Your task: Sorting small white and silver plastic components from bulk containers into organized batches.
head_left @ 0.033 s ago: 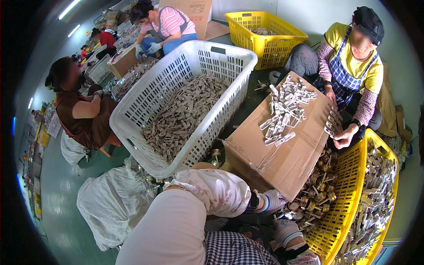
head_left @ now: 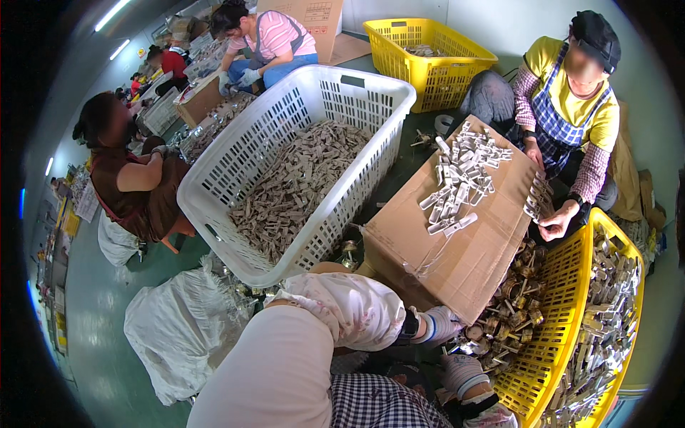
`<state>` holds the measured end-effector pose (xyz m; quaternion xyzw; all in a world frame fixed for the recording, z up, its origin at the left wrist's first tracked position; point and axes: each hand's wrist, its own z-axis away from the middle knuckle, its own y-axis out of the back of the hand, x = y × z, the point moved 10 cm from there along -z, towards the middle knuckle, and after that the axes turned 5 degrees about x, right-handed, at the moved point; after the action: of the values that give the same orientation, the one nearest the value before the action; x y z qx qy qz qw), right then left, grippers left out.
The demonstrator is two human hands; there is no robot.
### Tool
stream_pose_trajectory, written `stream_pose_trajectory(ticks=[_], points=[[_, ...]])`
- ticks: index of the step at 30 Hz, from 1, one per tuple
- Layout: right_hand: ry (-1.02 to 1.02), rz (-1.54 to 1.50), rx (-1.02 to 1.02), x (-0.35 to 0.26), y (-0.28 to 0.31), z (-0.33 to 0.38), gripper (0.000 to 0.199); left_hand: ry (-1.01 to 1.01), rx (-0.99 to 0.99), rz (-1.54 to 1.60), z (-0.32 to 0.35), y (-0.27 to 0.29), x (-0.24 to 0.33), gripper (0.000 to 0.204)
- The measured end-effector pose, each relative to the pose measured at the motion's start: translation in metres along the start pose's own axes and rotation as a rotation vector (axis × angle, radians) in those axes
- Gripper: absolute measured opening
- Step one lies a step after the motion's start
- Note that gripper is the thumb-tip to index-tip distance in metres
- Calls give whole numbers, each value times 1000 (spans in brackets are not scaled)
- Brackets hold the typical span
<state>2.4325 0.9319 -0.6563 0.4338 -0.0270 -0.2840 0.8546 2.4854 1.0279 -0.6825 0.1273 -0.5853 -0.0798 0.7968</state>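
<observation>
Grip first, from the head view: both gloved hands are down near the bottom edge, at the yellow basket [head_left: 571, 342] on the right. Left hand [head_left: 439, 324], in a white glove with a dark wrist strap, reaches past the near corner of the cardboard box [head_left: 457, 264] and its fingers look curled among the brass parts [head_left: 510, 314] heaped in the basket's near-left end. Whether it has actually closed on one, I cannot tell; the fingertips are buried in the pile. Right hand [head_left: 464, 378] sits lower, just beside the same heap, loosely curled, and its hold is hidden too.

Those brass pieces look small, hard and heavy for their size, with stems sticking out. My judgement: stiff, not fragile, likely to tangle, best pinched by the round body rather than the stem.

Further right in the basket lie silvery flat strips [head_left: 606, 321]. On the box top, a scatter of small silver pieces [head_left: 460, 178]. Across it, a co-worker's hand [head_left: 560, 221] holds a stack of them. Far left, a big white basket [head_left: 214, 178] full of grey parts; a second yellow crate [head_left: 421, 50] stands beyond.
</observation>
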Motion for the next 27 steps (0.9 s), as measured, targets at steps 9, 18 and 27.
stream_pose_trajectory(ticks=[9,18,27], points=[[-19,8,-32,-1,-1,0,29,-19,-16,24,1,-1,1,29],[-7,-4,27,4,-4,-3,31,-56,-4,-1,-9,-13,-20,31],[-34,8,-35,8,-11,-5,30,10,56,34,9,13,13,27]])
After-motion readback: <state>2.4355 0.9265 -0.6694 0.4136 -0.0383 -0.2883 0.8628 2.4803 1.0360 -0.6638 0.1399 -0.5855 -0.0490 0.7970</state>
